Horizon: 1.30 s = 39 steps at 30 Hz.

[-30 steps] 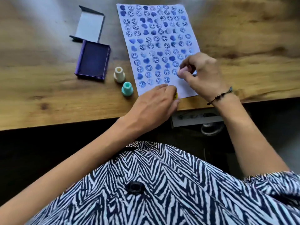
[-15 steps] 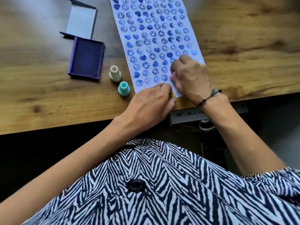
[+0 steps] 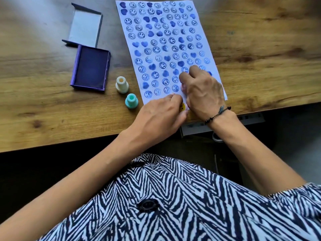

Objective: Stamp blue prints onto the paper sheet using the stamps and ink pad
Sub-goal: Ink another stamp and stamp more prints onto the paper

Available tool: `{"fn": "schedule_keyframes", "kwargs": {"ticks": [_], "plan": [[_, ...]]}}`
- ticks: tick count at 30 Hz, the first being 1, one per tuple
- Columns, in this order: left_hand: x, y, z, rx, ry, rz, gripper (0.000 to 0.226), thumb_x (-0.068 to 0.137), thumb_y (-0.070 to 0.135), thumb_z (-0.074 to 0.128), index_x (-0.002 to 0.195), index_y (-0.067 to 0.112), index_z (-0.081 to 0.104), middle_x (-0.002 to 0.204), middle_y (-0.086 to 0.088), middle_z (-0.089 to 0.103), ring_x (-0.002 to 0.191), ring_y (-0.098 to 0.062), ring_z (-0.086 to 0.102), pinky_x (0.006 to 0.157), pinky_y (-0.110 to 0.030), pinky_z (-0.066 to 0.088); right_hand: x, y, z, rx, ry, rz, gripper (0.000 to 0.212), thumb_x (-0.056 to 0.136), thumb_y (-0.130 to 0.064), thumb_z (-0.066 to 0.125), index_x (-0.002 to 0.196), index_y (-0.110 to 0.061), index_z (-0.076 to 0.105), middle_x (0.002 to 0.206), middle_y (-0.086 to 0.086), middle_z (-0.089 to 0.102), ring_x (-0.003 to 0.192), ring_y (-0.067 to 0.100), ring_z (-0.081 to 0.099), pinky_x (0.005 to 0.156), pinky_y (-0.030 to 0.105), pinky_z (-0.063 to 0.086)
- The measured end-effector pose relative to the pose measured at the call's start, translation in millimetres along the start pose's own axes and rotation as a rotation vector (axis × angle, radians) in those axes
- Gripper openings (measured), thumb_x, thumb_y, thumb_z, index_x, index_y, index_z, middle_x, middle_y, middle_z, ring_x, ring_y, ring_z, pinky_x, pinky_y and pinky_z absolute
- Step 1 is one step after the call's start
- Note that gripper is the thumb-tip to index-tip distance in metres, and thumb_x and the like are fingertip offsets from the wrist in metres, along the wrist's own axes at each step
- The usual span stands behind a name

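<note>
Now, from the head view, my right hand is curled down over the sheet near its front right corner, at the desk's front edge; whatever stamp it presses is hidden, so I cannot tell its grip. My left hand pinches a yellow stamp at the sheet's front edge. I should press straight down, without rocking. The pad lies open to the left.
</note>
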<state>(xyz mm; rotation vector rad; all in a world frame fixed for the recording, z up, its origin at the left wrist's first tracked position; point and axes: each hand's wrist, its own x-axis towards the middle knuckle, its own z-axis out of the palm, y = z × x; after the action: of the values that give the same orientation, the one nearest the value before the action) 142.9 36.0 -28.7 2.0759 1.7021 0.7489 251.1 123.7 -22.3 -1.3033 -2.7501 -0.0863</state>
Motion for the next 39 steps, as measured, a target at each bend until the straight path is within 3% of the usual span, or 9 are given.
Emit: {"fn": "schedule_keyframes", "kwargs": {"ticks": [12, 15, 19, 22, 25, 30, 32, 36, 39], "plan": [[-1, 4, 1, -0.008, -0.027, -0.055, 0.032, 0.092, 0.032, 0.039, 0.103, 0.004, 0.049, 0.101, -0.018, 0.062, 0.09, -0.039, 0.057, 0.073, -0.043, 0.04, 1, -2, -11, 0.066, -0.079, 0.073, 0.012, 0.085, -0.003, 0.047, 0.094, -0.006, 0.054, 0.1, 0.017, 0.058, 0.088, 0.038, 0.058, 0.061, 0.036, 0.038], [-1, 6, -2, -0.009, -0.043, -0.064, 0.033, 0.092, 0.033, 0.039, 0.105, 0.005, 0.049, 0.1, -0.017, 0.063, 0.092, -0.037, 0.056, 0.075, -0.041, 0.038, -6, 14, -31, 0.335, 0.062, 0.253, 0.007, 0.08, -0.012, 0.058, 0.086, -0.011, 0.062, 0.093, 0.011, 0.066, 0.085, 0.03, 0.061, 0.07, 0.034, 0.046], [0, 6, -5, -0.022, -0.049, -0.087, 0.033, 0.093, 0.034, 0.038, 0.105, 0.005, 0.049, 0.097, -0.017, 0.063, 0.09, -0.036, 0.056, 0.073, -0.038, 0.037, -29, 32, -71, 0.518, 0.265, 0.451, 0.008, 0.074, -0.018, 0.063, 0.079, -0.014, 0.066, 0.075, -0.002, 0.065, 0.061, 0.006, 0.054, 0.06, 0.013, 0.041], [0, 6, -5, -0.037, -0.06, -0.103, 0.032, 0.092, 0.033, 0.039, 0.107, 0.006, 0.049, 0.1, -0.018, 0.063, 0.093, -0.036, 0.055, 0.076, -0.039, 0.038, -48, 33, -76, 0.577, 0.263, 0.524, 0.006, 0.074, -0.019, 0.064, 0.079, -0.016, 0.067, 0.073, 0.002, 0.067, 0.07, 0.014, 0.063, 0.067, 0.026, 0.05], [-3, 6, -6, -0.185, 0.019, -0.124, 0.028, 0.091, 0.027, 0.047, 0.109, 0.007, 0.052, 0.104, -0.016, 0.066, 0.097, -0.032, 0.057, 0.081, -0.035, 0.037, -59, 25, -69, 0.625, 0.22, 0.567, 0.004, 0.075, -0.017, 0.065, 0.078, -0.016, 0.067, 0.076, 0.006, 0.071, 0.072, 0.017, 0.064, 0.069, 0.028, 0.05], [-13, 7, -9, -0.393, 0.12, -0.192, 0.028, 0.089, 0.021, 0.054, 0.113, 0.008, 0.056, 0.11, -0.009, 0.065, 0.102, -0.02, 0.058, 0.094, -0.036, 0.044, -63, 5, -60, 0.709, 0.185, 0.554, 0.005, 0.076, -0.02, 0.068, 0.08, -0.016, 0.067, 0.074, 0.002, 0.069, 0.068, 0.012, 0.062, 0.066, 0.021, 0.047], [-17, 9, -13, -0.445, 0.142, -0.21, 0.029, 0.087, 0.02, 0.055, 0.113, 0.007, 0.056, 0.108, -0.01, 0.065, 0.1, -0.019, 0.059, 0.093, -0.038, 0.046, -63, -1, -58, 0.73, 0.169, 0.539, 0.006, 0.077, -0.021, 0.069, 0.08, -0.016, 0.067, 0.072, 0.0, 0.067, 0.067, 0.009, 0.061, 0.064, 0.016, 0.045], [-31, 16, -23, -0.515, 0.217, -0.229, 0.032, 0.084, 0.024, 0.054, 0.111, 0.007, 0.058, 0.102, -0.009, 0.066, 0.093, -0.016, 0.062, 0.085, -0.022, 0.047, -56, -11, -57, 0.78, 0.155, 0.487, 0.006, 0.077, -0.021, 0.069, 0.082, -0.017, 0.067, 0.07, -0.004, 0.065, 0.069, 0.008, 0.063, 0.064, 0.015, 0.047], [-48, 8, -35, -0.632, 0.359, -0.355, 0.027, 0.085, 0.029, 0.053, 0.106, 0.015, 0.06, 0.1, -0.005, 0.067, 0.092, -0.014, 0.063, 0.085, -0.027, 0.051, -33, -35, -69, 0.77, 0.144, 0.338, 0.007, 0.077, -0.017, 0.069, 0.082, -0.014, 0.067, 0.071, 0.0, 0.066, 0.067, 0.01, 0.059, 0.062, 0.008, 0.042]]}}
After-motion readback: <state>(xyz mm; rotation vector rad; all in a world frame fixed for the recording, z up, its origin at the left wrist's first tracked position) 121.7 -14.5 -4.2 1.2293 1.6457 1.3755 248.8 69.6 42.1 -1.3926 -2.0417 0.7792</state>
